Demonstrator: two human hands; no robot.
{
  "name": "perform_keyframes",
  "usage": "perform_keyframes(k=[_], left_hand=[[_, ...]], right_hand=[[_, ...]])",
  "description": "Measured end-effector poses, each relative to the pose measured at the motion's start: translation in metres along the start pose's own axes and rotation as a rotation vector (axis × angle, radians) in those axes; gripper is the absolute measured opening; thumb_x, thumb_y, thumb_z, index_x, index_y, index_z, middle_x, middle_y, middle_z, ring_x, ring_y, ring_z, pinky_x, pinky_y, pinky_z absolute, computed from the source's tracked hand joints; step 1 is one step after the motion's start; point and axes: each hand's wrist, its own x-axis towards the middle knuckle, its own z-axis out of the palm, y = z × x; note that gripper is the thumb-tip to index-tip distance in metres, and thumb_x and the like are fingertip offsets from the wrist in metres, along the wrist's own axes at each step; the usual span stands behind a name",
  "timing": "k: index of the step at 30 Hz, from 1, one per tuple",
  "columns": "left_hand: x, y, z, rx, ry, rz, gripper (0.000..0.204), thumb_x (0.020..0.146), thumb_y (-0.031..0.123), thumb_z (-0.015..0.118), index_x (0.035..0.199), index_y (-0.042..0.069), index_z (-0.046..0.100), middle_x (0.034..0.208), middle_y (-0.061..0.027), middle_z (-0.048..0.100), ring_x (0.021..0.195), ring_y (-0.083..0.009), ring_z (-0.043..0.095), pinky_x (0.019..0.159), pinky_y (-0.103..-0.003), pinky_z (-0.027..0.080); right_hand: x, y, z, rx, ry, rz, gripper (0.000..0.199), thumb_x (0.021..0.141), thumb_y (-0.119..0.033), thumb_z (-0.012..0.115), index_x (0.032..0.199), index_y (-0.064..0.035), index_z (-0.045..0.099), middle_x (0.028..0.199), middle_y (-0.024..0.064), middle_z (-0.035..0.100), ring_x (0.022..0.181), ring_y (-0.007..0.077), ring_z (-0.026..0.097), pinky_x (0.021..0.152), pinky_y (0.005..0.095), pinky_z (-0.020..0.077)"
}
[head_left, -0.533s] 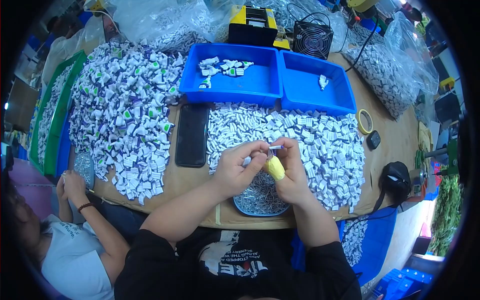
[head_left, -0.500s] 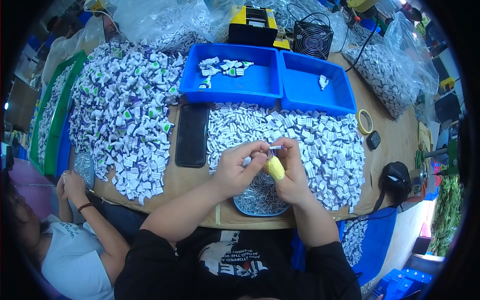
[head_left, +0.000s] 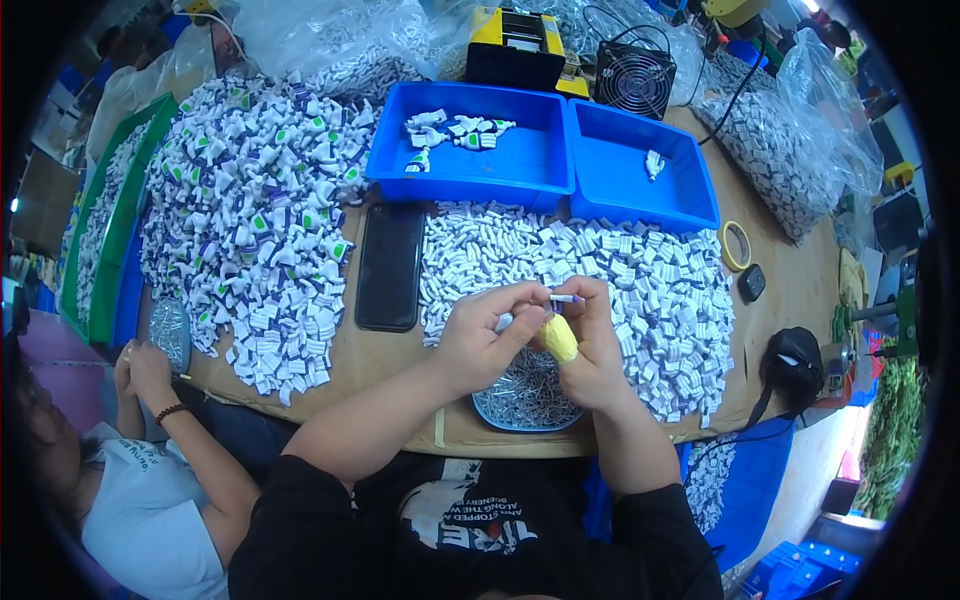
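My left hand [head_left: 488,338] and my right hand [head_left: 596,352] meet above a blue tray [head_left: 500,424] of thin metal pins [head_left: 530,397]. Between their fingertips is a small white piece with a purple end [head_left: 566,298], pinched by my right hand and touched by the left fingers. Another pale piece [head_left: 503,322] shows within my curled left fingers; its kind is unclear. A yellow wrap [head_left: 559,340] appears to cover my right thumb. Just beyond the hands lie heaps of narrow curved white pieces [head_left: 470,255] and broader striped white pieces [head_left: 655,310].
Blue bins [head_left: 470,185] [head_left: 640,208] hold a few assembled figure parts. Nearby are a black phone [head_left: 388,267], a heap of white-purple-green parts [head_left: 255,220], yellow tape [head_left: 735,246], a fan [head_left: 635,78], and a filled plastic bag [head_left: 775,150]. At left, a co-worker's hands [head_left: 145,370] are close together.
The view has shifted slightly, moving the scene a little to the right. Both hands keep the same pose around the small white piece, which is tilted slightly differently.
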Motion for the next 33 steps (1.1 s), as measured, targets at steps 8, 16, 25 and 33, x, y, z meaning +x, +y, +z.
perform_keyframes(k=[8,16,25,33], left_hand=[[0.000,0.008,0.001,-0.067,0.022,-0.035,0.026,0.096,0.017,0.052,0.112,-0.002,0.058,0.089,-0.0074,0.064,0.070,-0.0089,0.059,0.062,-0.023,0.049],[0.012,-0.030,-0.006,-0.459,0.117,-0.071,0.024,0.079,-0.010,0.044,0.098,0.003,0.046,0.101,-0.0070,0.051,0.097,-0.0149,0.052,0.088,-0.032,0.045],[0.011,-0.025,-0.006,-0.700,0.179,-0.203,0.005,0.092,-0.001,0.049,0.089,0.003,0.047,0.108,-0.0157,0.059,0.074,-0.0109,0.058,0.066,-0.023,0.051],[0.012,-0.021,-0.003,-0.567,-0.094,-0.125,0.032,0.096,0.011,0.049,0.126,0.000,0.049,0.097,-0.0058,0.064,0.081,-0.0076,0.056,0.078,-0.025,0.049]], right_hand=[[0.005,0.000,0.003,-0.015,0.036,0.002,0.027,0.091,0.000,0.048,0.114,-0.0079,0.034,0.088,0.0056,0.050,0.075,0.0091,0.052,0.063,0.0225,0.0439],[0.006,0.011,-0.003,0.053,0.156,-0.162,0.028,0.088,-0.006,0.052,0.112,-0.0096,0.037,0.101,0.0135,0.055,0.075,0.0158,0.054,0.066,0.0281,0.0456],[0.001,0.014,0.006,0.129,0.038,0.006,0.044,0.084,-0.007,0.060,0.120,-0.0068,0.037,0.099,0.0106,0.055,0.079,0.0162,0.056,0.071,0.0268,0.0463],[0.004,0.011,0.008,0.266,0.095,-0.124,0.042,0.084,-0.010,0.060,0.120,-0.0050,0.038,0.101,0.0089,0.054,0.093,0.0174,0.054,0.088,0.0337,0.0442]])
